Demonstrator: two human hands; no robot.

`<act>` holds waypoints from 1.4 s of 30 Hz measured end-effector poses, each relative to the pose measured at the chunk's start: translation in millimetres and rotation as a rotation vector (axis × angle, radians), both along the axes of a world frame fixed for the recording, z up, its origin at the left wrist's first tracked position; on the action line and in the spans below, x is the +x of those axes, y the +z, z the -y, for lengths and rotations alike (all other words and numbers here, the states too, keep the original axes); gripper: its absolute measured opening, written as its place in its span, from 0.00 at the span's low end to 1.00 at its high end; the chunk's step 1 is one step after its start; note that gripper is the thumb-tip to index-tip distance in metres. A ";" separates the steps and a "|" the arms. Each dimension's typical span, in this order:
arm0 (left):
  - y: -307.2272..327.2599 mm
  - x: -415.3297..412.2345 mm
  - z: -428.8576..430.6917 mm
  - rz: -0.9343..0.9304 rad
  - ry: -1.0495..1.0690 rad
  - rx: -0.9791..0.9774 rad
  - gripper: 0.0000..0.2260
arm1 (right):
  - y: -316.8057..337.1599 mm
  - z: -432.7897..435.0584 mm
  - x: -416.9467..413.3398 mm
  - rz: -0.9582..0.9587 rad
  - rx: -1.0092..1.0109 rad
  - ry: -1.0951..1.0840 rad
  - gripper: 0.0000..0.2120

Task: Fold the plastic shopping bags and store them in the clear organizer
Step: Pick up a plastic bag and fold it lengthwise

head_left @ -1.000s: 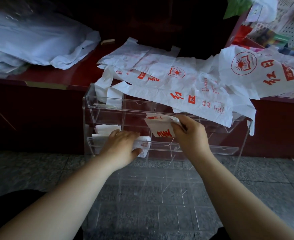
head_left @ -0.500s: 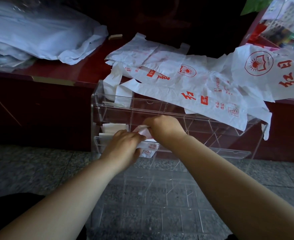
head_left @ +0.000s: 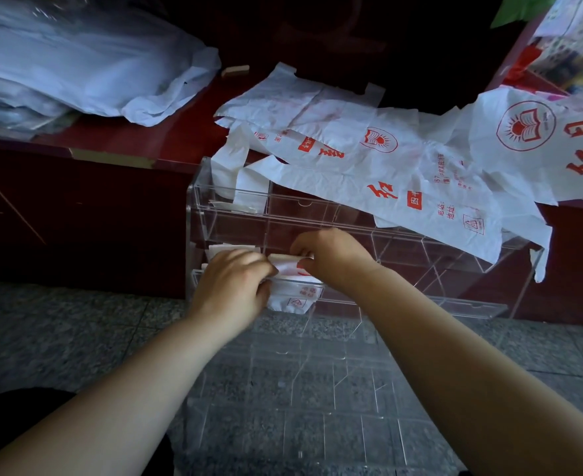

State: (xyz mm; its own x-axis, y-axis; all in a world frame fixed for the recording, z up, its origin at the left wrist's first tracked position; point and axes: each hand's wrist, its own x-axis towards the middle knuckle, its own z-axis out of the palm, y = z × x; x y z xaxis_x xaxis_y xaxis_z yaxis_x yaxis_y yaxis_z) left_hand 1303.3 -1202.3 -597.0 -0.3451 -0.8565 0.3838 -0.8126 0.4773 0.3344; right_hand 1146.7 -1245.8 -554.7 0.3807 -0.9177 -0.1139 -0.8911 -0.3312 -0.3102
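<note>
**Folded bag going into the lower tier**

I have the folded shopping bag [head_left: 295,290] at the mouth of the lower tier of the clear organizer [head_left: 420,305], just above the middle of my view, with its printed lower end hanging out over the front lip. My left hand [head_left: 230,286] grips its 9 o'clock edge with the fingers curled in. My right hand [head_left: 331,255] is curled over its top edge at 1 o'clock and pinches the fold; those fingertips are mostly hidden.

I judge this to be the storing step for this bag: the folding is done, but the bag is not yet seated. The next move calls for tucking the loose end in and pressing the packet flat beside the white folded stack [head_left: 216,250], which shows at 11 o'clock of my left hand, without letting the slippery plastic spring open.

Several unfolded printed bags [head_left: 403,173] lie draped across the organizer's top and the dark red counter [head_left: 138,142] from 12 to 2 o'clock, so plenty of the task remains. A pile of plain white plastic [head_left: 77,63] sits at 10 o'clock. Grey floor tiles [head_left: 59,338] run below.
</note>
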 end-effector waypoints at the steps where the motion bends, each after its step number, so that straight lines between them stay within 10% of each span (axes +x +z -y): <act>1: 0.0 -0.1 -0.3 -0.001 0.013 -0.002 0.08 | -1.7 -0.3 -0.6 -0.032 -0.014 0.003 0.14; 9: -4.6 1.0 -0.1 -0.010 0.094 0.012 0.05 | -9.7 -1.2 4.0 -0.201 -0.049 0.062 0.14; 22: 1.7 -11.8 -9.1 -0.005 0.021 -0.142 0.13 | 45.3 -69.8 -69.8 0.331 -0.554 -0.062 0.08; 31: -6.5 -20.3 -19.9 0.098 -0.026 -0.173 0.13 | 78.8 -30.9 -93.6 -0.180 -0.299 -0.212 0.22; 42: -4.1 -14.5 -23.1 0.154 -0.072 0.007 0.19 | 73.9 -21.6 -80.6 -0.298 -0.289 -0.130 0.25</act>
State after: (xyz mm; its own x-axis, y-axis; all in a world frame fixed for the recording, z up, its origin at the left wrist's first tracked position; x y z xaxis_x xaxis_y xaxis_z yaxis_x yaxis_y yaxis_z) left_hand 1288.8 -1179.2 -601.1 -0.4595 -0.8300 0.3162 -0.8184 0.5339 0.2123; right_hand 1066.0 -1224.1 -480.8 0.2494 -0.9661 0.0671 -0.9677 -0.2460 0.0556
